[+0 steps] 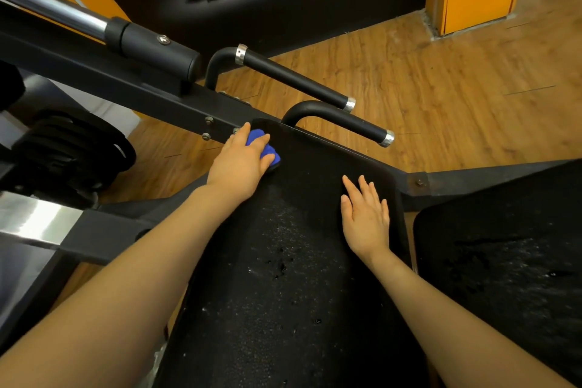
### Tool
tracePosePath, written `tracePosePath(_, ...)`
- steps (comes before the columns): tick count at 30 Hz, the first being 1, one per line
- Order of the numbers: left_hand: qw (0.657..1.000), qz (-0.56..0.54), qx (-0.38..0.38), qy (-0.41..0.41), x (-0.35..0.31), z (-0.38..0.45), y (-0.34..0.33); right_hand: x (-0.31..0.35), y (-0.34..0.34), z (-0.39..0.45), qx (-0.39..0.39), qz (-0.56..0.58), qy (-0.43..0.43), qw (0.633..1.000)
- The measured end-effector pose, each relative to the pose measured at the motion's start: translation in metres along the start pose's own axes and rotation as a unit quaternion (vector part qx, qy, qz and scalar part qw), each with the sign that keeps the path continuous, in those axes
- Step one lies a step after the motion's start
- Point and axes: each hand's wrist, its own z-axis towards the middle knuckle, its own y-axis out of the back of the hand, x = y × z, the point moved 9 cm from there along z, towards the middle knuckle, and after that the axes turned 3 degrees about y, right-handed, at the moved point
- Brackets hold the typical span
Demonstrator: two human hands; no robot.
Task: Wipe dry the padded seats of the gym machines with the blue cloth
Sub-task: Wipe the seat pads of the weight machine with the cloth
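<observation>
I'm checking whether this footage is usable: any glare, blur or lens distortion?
Head view: wide-angle bending at the edges; glare on the chrome bar and steel plate; droplets on the padded seat glint; left hand on the blue cloth is sharp, as is the right hand.

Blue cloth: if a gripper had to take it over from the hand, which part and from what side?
Probably the bunched edge of the blue cloth that sticks out past the left hand, approached from the seat's open middle on the right. The hand covers the rest, and the machine frame crowds the far left side. The right hand lies flat on the padded seat, apart from the cloth.
</observation>
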Motion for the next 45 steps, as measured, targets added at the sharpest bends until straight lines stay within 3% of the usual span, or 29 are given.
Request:
tracePosePath(11, 0.999, 0.046, 0.017, -0.019, 0.01, -0.11, -0.012, 0.001, 0.001, -0.011, -0.001, 0.009, -0.014, 1.0)
tracePosePath(26, 0.993, 0.115, -0.026, -0.024, -0.016, -0.043, -0.01, 0.001, 0.004, -0.016, -0.006, 0.0, -0.001, 1.0)
tracePosePath(38, 0.988, 0.137, 0.006, -0.071, -0.014, -0.114, -0.021, 0.001, 0.004, -0.016, -0.01, 0.004, -0.004, 1.0)
tracePosePath(45, 0.985, 0.166, 0.001, -0.047, -0.026, -0.079, -0.023, -0.002, 0.004, -0.016, -0.012, 0.007, -0.004, 1.0)
